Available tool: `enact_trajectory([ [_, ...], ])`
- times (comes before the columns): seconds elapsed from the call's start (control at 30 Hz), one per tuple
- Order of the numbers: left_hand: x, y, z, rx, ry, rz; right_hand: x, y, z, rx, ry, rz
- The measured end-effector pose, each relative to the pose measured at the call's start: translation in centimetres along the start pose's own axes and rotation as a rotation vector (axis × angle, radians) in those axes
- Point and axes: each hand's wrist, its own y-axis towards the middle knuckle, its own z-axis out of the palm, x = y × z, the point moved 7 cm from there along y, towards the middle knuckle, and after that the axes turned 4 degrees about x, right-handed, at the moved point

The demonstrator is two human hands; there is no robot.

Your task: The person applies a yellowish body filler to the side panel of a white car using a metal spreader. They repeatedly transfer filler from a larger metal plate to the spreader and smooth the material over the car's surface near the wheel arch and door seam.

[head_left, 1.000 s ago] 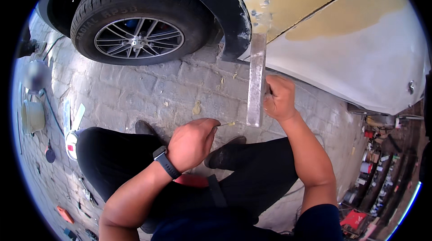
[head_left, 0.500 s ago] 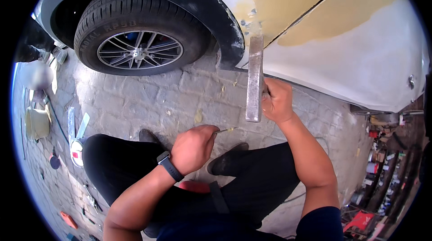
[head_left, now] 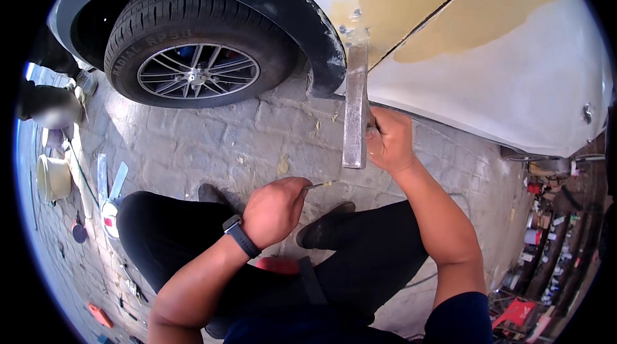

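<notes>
My right hand (head_left: 393, 141) is closed round the handle of a hammer. The hammer's long, square-edged steel head (head_left: 356, 109) stands in front of the car body, its far end overlapping the lower panel beside the wheel arch in this view; whether it touches the panel I cannot tell. Below and to the left, my left hand (head_left: 276, 211), with a dark watch on the wrist, is closed on a thin metal tool (head_left: 315, 185) with a yellowish tip; the rest is hidden in the fist. Cream filler (head_left: 411, 7) covers part of the white panel, with small bluish bare spots near the arch.
A car wheel (head_left: 199, 77) sits under a dark arch trim (head_left: 276, 7). Stone paving (head_left: 212, 132) lies below. At left are a pale bucket (head_left: 53, 178), a white tin (head_left: 110, 219), and a person partly in view. Cluttered shelves (head_left: 559, 247) stand at right.
My right hand and the hammer have shifted slightly left and up. The left hand has barely moved. At the far left, the other person has moved.
</notes>
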Motion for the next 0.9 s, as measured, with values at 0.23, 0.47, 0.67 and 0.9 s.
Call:
enact_trajectory([
  [0.23,-0.3,0.2,-0.1,0.02,-0.023,0.021,-0.9,-0.6,0.0,-0.004,-0.066,0.06],
  [0.47,-0.4,0.4,-0.4,-0.056,0.002,0.039,-1.1,-0.3,0.2,0.068,-0.108,0.01],
  [0.67,0.4,0.1,-2.1,-0.098,-0.14,-0.077,-0.8,-1.7,0.1,0.035,-0.049,0.056],
  [0.9,3.7,0.0,-5.7,-0.322,-1.431,-0.3,0.6,-2.6,-0.9,0.058,0.08,0.089],
])
